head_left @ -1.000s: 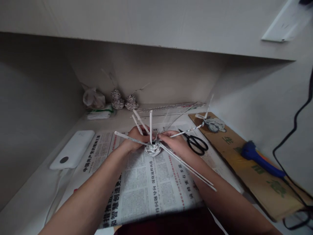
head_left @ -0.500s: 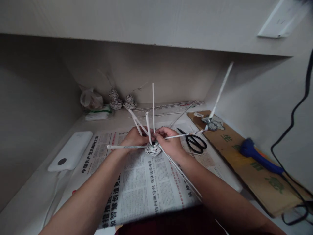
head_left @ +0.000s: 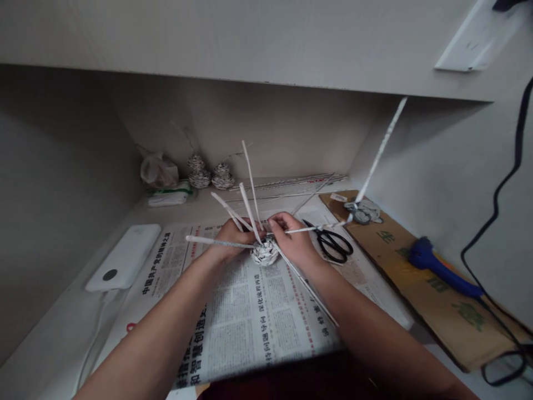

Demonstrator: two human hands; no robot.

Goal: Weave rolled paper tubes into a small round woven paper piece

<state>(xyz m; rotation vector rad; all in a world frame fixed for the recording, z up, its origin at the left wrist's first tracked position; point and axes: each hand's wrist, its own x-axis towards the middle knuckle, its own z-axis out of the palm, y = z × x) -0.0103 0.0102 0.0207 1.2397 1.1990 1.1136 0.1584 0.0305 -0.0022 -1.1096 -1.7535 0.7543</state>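
A small round piece woven from rolled newspaper strips [head_left: 265, 254] sits between my hands, just over the newspaper sheet [head_left: 237, 322]. Several stiff paper strips stick up and out from it to the left and toward the back. My left hand [head_left: 232, 238] is closed around its far left side, among these strips. With thumb and fingers together, my right hand [head_left: 295, 238] pinches a long paper strip [head_left: 322, 227] that runs out to the right. More thin strips pass under that hand toward the front right. The exact grip of the left fingertips is partly hidden.
Black scissors [head_left: 333, 244] lie right of my right hand. A blue glue gun [head_left: 441, 269] rests on cardboard [head_left: 385, 236]. To the left is a white power bank [head_left: 129, 253] with a cable. Two gourd-shaped woven pieces [head_left: 200, 176] and loose paper rolls [head_left: 287, 182] are at the back.
The upright strips now lean further left, and the woven piece has turned slightly. My right fingers have shifted a little at its top edge. The view has moved slightly.
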